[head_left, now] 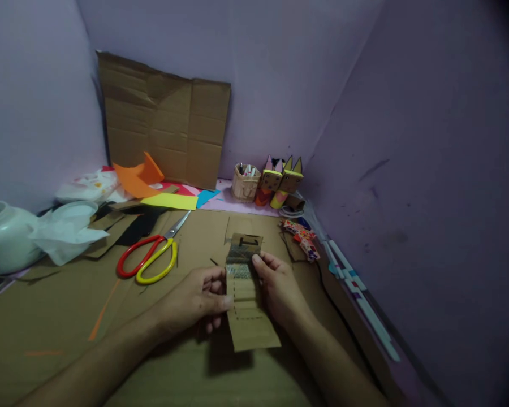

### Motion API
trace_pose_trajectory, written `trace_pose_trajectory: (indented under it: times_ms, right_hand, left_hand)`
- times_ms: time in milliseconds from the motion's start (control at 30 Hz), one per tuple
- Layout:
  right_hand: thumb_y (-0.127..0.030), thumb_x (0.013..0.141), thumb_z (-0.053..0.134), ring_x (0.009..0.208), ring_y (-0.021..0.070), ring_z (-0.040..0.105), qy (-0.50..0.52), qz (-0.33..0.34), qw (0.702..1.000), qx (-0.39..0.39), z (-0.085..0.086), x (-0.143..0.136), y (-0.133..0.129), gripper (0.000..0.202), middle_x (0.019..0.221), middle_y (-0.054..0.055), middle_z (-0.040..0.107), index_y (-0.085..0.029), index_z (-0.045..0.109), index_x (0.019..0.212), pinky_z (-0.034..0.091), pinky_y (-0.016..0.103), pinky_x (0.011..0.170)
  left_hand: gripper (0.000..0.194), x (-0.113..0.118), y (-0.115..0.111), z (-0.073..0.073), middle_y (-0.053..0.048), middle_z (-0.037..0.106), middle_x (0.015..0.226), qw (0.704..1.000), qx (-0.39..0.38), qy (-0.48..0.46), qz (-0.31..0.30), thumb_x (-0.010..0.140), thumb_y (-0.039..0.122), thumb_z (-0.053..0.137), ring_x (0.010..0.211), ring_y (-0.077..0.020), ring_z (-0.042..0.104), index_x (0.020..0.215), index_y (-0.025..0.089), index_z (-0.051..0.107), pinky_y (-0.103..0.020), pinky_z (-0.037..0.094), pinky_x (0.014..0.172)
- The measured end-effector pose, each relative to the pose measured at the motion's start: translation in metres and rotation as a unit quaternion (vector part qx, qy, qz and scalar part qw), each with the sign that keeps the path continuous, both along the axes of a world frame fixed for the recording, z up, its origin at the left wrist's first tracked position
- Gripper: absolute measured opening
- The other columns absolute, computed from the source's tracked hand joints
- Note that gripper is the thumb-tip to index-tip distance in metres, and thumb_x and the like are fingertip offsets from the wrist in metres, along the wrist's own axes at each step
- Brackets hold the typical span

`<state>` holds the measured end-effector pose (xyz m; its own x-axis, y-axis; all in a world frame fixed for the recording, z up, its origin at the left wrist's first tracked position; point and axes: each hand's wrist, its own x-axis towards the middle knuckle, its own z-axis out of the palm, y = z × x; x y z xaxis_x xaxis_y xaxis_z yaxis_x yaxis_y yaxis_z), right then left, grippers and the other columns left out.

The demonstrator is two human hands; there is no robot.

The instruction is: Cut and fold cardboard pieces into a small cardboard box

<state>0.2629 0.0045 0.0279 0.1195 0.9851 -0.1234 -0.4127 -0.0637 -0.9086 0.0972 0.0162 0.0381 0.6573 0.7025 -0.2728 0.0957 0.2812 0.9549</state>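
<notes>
Both hands hold a narrow strip of brown cardboard (250, 328) above the work surface. It bears a dashed line, a dark printed band and a black mark near its far end. My left hand (206, 299) is closed on the strip's left edge, thumb on top. On the right edge, farther up, my right hand (280, 282) pinches it with the thumb over the printed band. Left of my hands lie scissors (156, 254) with one red and one yellow handle, their blades slightly apart or closed, I cannot tell which.
A large cardboard sheet (165, 124) leans on the back wall. Coloured paper, including an orange piece (139, 175), lies below it. A pen holder (245, 186) stands near paper animal figures (282, 183). At left is a white jar (8, 237); a cable (339, 311) runs at right.
</notes>
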Motion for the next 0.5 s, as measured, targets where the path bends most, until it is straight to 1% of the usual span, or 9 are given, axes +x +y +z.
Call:
trace_pose_trajectory:
  times_ms: [67,100,167,233,267,333,367,433,500]
  right_hand:
    - [-0.040,0.058,0.073,0.056,0.0141,0.057,-0.078,-0.068,0.994,0.036,0.007,0.018,0.003,0.026,0.057,-0.002,0.063,-0.018,0.063,0.067,0.043,0.024,0.056]
    - [-0.040,0.054,0.076,0.059,0.0137,0.056,-0.092,-0.095,0.990,0.046,0.010,0.030,0.005,0.026,0.058,-0.004,0.063,-0.020,0.062,0.064,0.043,0.024,0.057]
    - [-0.041,0.054,0.076,0.067,0.0150,0.058,-0.133,-0.161,0.976,0.067,0.017,0.055,0.009,0.028,0.067,-0.003,0.066,-0.021,0.065,0.072,0.043,0.025,0.063]
    - [-0.042,0.054,0.075,0.076,0.0183,0.060,-0.164,-0.180,0.968,0.067,0.019,0.075,0.013,0.032,0.071,-0.001,0.068,-0.021,0.067,0.076,0.045,0.028,0.068]
    - [-0.043,0.053,0.075,0.077,0.0191,0.061,-0.166,-0.187,0.966,0.067,0.019,0.081,0.015,0.032,0.072,-0.001,0.068,-0.021,0.067,0.076,0.045,0.029,0.069]
    - [-0.043,0.053,0.075,0.074,0.0191,0.061,-0.159,-0.183,0.968,0.068,0.016,0.086,0.017,0.031,0.071,-0.001,0.068,-0.022,0.067,0.074,0.045,0.030,0.069]
    - [-0.043,0.054,0.075,0.072,0.0185,0.061,-0.154,-0.180,0.969,0.071,0.015,0.085,0.017,0.030,0.070,-0.001,0.068,-0.022,0.066,0.073,0.045,0.030,0.068]
    - [-0.043,0.056,0.074,0.068,0.0172,0.060,-0.150,-0.165,0.972,0.076,0.012,0.079,0.017,0.028,0.069,-0.002,0.068,-0.022,0.066,0.073,0.045,0.030,0.067]
    - [-0.042,0.058,0.072,0.066,0.0163,0.060,-0.150,-0.159,0.973,0.079,0.011,0.072,0.017,0.027,0.068,-0.002,0.067,-0.022,0.066,0.073,0.045,0.029,0.067]
  left_hand:
    - [0.033,-0.003,0.004,-0.001,0.003,0.054,0.062,0.995,0.043,0.006,0.086,0.070,0.034,0.063,0.043,-0.0069,0.046,0.097,0.015,0.055,-0.017,0.037,0.038]
    - [0.031,-0.006,0.006,-0.002,0.003,0.053,0.063,0.988,0.068,0.013,0.137,0.070,0.034,0.063,0.043,-0.0071,0.046,0.094,0.015,0.056,-0.017,0.035,0.037]
    - [0.026,-0.010,0.011,-0.005,0.002,0.055,0.067,0.965,0.132,0.052,0.222,0.069,0.032,0.062,0.047,-0.0090,0.049,0.088,0.016,0.057,-0.018,0.034,0.038]
    - [0.020,-0.014,0.016,-0.008,0.000,0.059,0.069,0.930,0.227,0.127,0.259,0.069,0.031,0.060,0.055,-0.0133,0.054,0.084,0.017,0.059,-0.022,0.040,0.045]
    - [0.018,-0.014,0.019,-0.009,-0.001,0.061,0.072,0.910,0.276,0.173,0.256,0.071,0.031,0.059,0.060,-0.0155,0.057,0.083,0.018,0.061,-0.025,0.043,0.051]
    - [0.019,-0.012,0.026,-0.009,-0.004,0.065,0.084,0.871,0.372,0.242,0.209,0.074,0.026,0.054,0.073,-0.0190,0.060,0.090,0.019,0.062,-0.030,0.047,0.066]
    - [0.025,-0.009,0.031,-0.008,-0.006,0.065,0.095,0.854,0.419,0.261,0.163,0.074,0.020,0.052,0.083,-0.0207,0.060,0.097,0.019,0.061,-0.032,0.047,0.074]
    - [0.048,0.000,0.043,-0.003,-0.010,0.054,0.123,0.810,0.514,0.281,0.034,0.066,0.010,0.053,0.109,-0.0259,0.051,0.113,0.020,0.054,-0.038,0.040,0.090]
    - [0.071,0.010,0.057,0.003,-0.012,0.039,0.138,0.746,0.578,0.314,-0.109,0.054,0.007,0.058,0.125,-0.0338,0.033,0.123,0.021,0.047,-0.049,0.029,0.100]
